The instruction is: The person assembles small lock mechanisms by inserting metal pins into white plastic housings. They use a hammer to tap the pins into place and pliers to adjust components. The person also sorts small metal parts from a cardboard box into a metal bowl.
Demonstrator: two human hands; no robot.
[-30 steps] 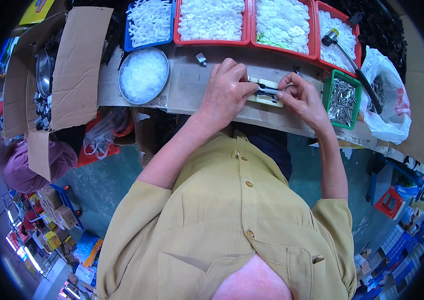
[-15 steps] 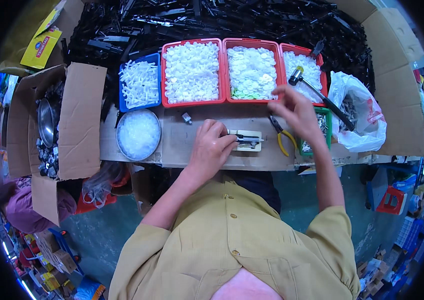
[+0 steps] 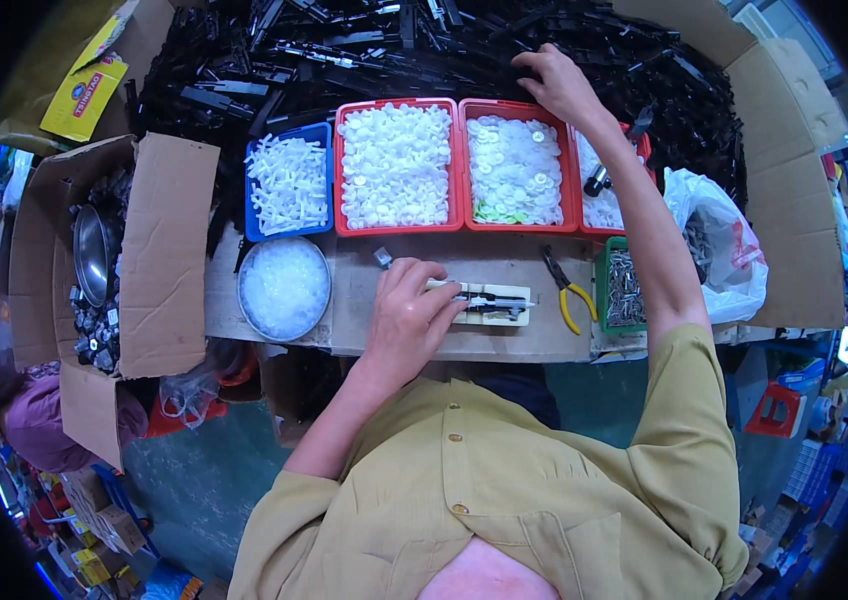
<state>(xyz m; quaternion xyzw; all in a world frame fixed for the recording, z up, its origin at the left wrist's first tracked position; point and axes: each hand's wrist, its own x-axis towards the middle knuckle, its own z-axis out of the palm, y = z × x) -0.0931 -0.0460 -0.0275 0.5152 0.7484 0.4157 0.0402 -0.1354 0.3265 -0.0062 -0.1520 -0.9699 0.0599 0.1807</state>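
Bottom of frame: person in a mustard button shirt (image 3: pixel 504 500), seated tight against a narrow wooden bench (image 3: pixel 504 345) running left-right across frame centre. Cluttered storeroom floor with boxes and packets on both lower sides, so little free room there. Left hand (image 3: pixel 409 320) at frame centre, fingers curled down onto the left end of a small cream jig (image 3: pixel 489 303) holding a dark slim part; jig lies flat with its long axis left-right, pointing toward the yellow-handled pliers (image 3: pixel 566 292) just beside it on the right. Grip looks like a pinch, but the fingertips are hidden, so can't confirm. Right of the pliers, a green tray of metal pins (image 3: pixel 624 290) at the bench's right edge, then a white plastic bag (image 3: pixel 724 250). Left of the hand, a round tub of clear pieces (image 3: pixel 284 288); bare bench only between tub and hand. Behind the bench: blue bin of white sticks (image 3: pixel 287 185), two red bins of white discs (image 3: pixel 394 165) (image 3: pixel 516 170), a third red bin (image 3: pixel 604 205) partly under the forearm. Far left: open cardboard box (image 3: pixel 144 250) with a steel bowl and dark parts. Farthest, top of frame: big heap of black plastic strips (image 3: pixel 424 45). Right hand (image 3: pixel 559 85) is stretched out over it, fingers bent onto the strips; can't tell if it's holding one.
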